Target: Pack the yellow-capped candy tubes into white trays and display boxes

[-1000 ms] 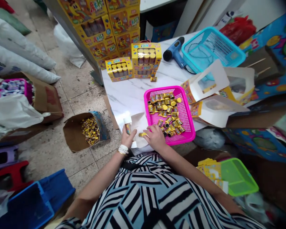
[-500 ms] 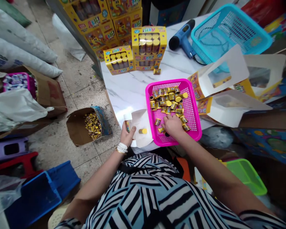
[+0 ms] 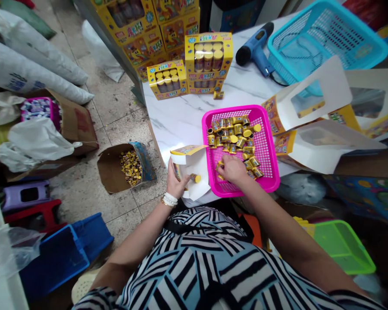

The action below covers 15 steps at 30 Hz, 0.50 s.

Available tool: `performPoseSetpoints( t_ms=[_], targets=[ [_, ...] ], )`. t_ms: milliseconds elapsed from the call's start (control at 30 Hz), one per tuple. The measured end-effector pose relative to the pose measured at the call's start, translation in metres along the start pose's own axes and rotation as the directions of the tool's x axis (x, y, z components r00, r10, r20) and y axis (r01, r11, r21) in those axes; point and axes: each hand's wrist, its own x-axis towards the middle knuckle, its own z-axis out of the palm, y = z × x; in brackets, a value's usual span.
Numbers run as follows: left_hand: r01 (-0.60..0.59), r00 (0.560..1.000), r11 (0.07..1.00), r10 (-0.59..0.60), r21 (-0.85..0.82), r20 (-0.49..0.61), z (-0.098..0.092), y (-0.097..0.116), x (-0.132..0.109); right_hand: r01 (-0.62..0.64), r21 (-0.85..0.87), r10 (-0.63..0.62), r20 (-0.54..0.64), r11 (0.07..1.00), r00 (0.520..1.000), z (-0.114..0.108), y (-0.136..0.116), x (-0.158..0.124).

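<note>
In the head view, the left hand (image 3: 176,183) grips the left wall of an open white-lined box (image 3: 201,161) on the near left part of the surface (image 3: 181,116). Inside, a lone tub (image 3: 197,178) lies just right of the thumb, its long axis running roughly left to right, yellow cap rightward. The right hand (image 3: 233,170) is inside the pink basket (image 3: 273,150), fingers bunched at another tub (image 3: 219,165); whether they pinch it, I cannot tell. The box lies left of this hand, just beside the basket's left rim.
</note>
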Motion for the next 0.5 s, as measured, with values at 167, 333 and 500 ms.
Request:
performPoseSetpoints(
  t_ms=[167, 333, 500],
  targets=[
    [0.104, 0.993, 0.986, -0.11, -0.13, -0.041, 0.001, -0.004, 0.003, 0.038, 0.271, -0.011, -0.103, 0.962, 0.995, -0.006, 0.007, -0.011],
    [0.18, 0.977, 0.965, -0.198, -0.188, -0.077, 0.003, -0.001, 0.006, 0.295, 0.385, -0.02, -0.579, 0.875, 0.815, -0.016, -0.035, -0.03],
    [0.193, 0.978, 0.956, -0.206, -0.221, -0.038, 0.004, -0.001, 0.01, 0.406, 0.206, -0.21, -0.606, 0.89, 0.767, -0.003, -0.072, -0.032]
  ],
)
